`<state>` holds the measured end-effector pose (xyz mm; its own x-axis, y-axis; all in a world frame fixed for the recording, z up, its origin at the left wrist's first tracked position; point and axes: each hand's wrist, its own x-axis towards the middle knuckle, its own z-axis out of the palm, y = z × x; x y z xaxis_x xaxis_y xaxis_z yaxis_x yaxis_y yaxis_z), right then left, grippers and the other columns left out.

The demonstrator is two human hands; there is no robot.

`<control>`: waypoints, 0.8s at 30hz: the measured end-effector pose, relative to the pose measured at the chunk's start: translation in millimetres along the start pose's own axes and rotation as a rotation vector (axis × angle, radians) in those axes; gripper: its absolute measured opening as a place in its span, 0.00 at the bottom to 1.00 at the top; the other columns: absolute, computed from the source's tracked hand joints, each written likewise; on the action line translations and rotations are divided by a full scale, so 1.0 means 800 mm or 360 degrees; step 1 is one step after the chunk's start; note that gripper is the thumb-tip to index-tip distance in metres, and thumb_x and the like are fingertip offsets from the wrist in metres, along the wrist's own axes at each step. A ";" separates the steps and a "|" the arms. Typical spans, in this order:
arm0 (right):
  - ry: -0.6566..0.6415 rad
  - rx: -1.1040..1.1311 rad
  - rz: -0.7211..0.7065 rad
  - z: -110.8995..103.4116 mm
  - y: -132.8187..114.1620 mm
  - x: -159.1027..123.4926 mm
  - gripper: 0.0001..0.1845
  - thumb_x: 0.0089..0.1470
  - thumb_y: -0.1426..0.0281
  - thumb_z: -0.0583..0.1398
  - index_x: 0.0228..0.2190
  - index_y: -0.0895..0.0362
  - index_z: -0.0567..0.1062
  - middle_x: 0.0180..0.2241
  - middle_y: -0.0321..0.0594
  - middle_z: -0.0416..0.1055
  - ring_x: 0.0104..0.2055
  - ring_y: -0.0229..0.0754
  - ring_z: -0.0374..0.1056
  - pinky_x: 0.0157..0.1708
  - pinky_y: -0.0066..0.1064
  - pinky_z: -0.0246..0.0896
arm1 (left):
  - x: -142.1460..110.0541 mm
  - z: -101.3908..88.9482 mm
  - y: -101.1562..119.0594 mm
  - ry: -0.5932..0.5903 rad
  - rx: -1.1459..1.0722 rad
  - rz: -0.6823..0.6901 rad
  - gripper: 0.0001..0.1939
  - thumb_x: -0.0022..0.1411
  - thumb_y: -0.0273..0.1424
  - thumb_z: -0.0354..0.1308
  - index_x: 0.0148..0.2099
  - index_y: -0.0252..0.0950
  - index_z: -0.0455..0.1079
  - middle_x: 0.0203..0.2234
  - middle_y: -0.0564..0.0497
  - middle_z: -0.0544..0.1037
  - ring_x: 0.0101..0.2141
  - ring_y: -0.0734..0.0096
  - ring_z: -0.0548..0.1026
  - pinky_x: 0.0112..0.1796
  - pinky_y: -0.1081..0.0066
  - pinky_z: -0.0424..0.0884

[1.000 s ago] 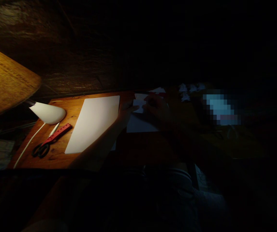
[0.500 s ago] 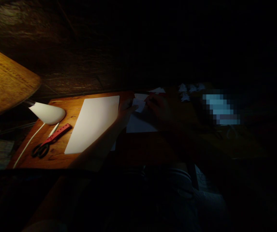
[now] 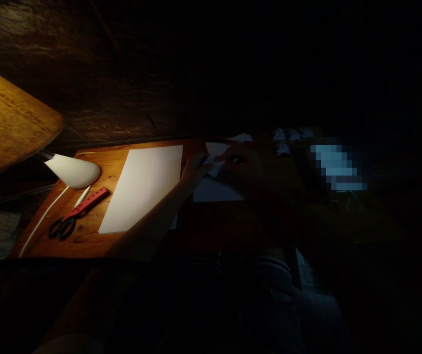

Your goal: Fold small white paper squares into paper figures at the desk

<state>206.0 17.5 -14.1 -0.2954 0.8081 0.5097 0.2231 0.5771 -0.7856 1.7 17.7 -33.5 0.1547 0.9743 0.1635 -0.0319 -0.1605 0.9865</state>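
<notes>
In deep shadow near the table's middle, my left hand (image 3: 195, 167) pinches a small piece of folded paper (image 3: 215, 168) from its left side. My right hand (image 3: 243, 162) closes on the same paper from the right, its fingers bent. The fine shape of the folds is too dark to make out. Beneath both hands lies a white sheet of paper (image 3: 216, 191), partly covered by them. To the left of my left hand rests a brightly lit stack of white paper (image 3: 144, 184), my forearm crossing its lower right corner.
A lamp with a yellow shade (image 3: 15, 123) and white base (image 3: 74, 170) lights the left side, its cord (image 3: 43, 221) running down. Scissors with black handles (image 3: 61, 228) lie by a red slotted strip (image 3: 89, 201). Several folded paper pieces (image 3: 281, 141) and a blurred bright screen (image 3: 338, 164) are at right.
The small paper has turned and tilted between my fingers, showing less of its flat face. Both hands have shifted slightly closer together around it.
</notes>
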 end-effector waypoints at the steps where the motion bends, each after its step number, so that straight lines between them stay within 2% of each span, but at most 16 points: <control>1: -0.0023 -0.0036 -0.0002 -0.001 0.000 0.000 0.10 0.54 0.74 0.62 0.34 0.53 0.85 0.39 0.41 0.78 0.39 0.41 0.73 0.35 0.31 0.67 | 0.000 0.000 0.000 -0.0016 0.0014 0.0012 0.10 0.48 0.29 0.64 0.36 0.36 0.71 0.28 0.55 0.74 0.28 0.74 0.70 0.29 0.74 0.64; 10: -0.0125 -0.0099 -0.0019 -0.007 0.005 0.001 0.10 0.54 0.71 0.63 0.34 0.52 0.86 0.38 0.41 0.78 0.37 0.41 0.71 0.34 0.31 0.67 | -0.002 0.000 0.003 -0.0072 0.0079 0.0015 0.10 0.48 0.30 0.63 0.36 0.37 0.71 0.26 0.56 0.72 0.26 0.75 0.67 0.27 0.74 0.62; 24: -0.0209 -0.0121 -0.0109 -0.017 0.003 0.007 0.06 0.56 0.66 0.67 0.31 0.51 0.86 0.36 0.40 0.78 0.35 0.40 0.72 0.34 0.32 0.65 | -0.004 0.001 0.008 -0.0116 0.0104 -0.0083 0.10 0.50 0.27 0.64 0.37 0.37 0.72 0.27 0.54 0.75 0.25 0.76 0.70 0.23 0.77 0.64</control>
<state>217.7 25.1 -7.9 -0.4298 0.7471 0.5071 0.2665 0.6416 -0.7193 1.9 13.2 -28.1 0.2261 0.9679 0.1094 0.0421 -0.1219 0.9917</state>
